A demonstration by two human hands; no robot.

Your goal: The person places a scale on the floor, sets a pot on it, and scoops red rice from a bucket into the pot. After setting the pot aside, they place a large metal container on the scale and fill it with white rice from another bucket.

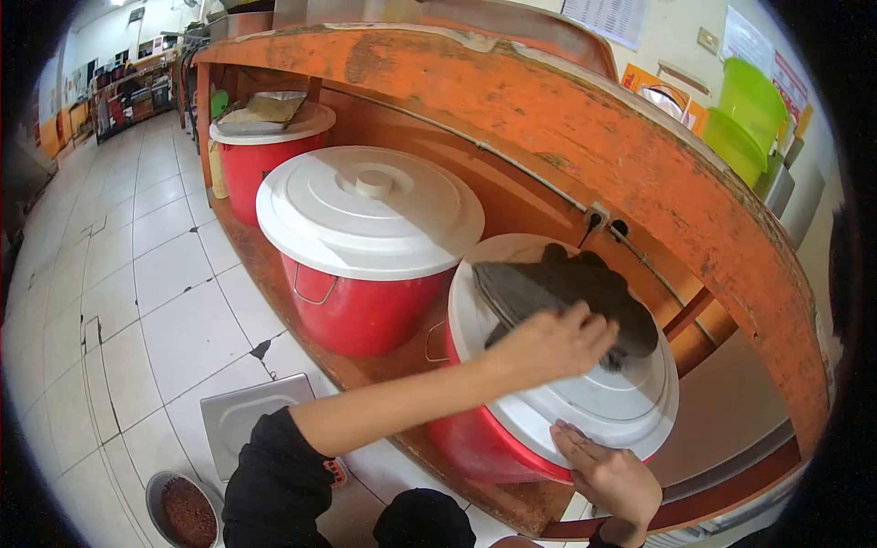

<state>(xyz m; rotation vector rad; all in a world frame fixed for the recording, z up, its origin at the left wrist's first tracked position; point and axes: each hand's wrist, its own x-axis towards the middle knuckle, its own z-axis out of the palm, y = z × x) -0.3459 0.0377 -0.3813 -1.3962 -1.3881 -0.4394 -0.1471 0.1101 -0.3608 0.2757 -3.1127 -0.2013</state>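
Observation:
My left hand (562, 345) reaches across the nearest white lid (585, 397), its fingers curled and slightly blurred at the near edge of a dark, bumpy-edged cloth (585, 288). The cloth lies bunched on the lid's far half. At the lid's near rim is my right hand (617, 477), its fingers together on top and the rest of the hand over the edge. Its thumb is hidden. This lid sits on a red bucket (489, 447), whose wire handle shows at the left.
Another red bucket (361, 315) with a white lid (375, 224) stands beside it, and a third red bucket (265, 178) farther back. An orange wooden counter (512, 96) overhangs them. On the tiled floor are a metal-topped scale (242, 411) and a bowl of reddish-brown grains (187, 513).

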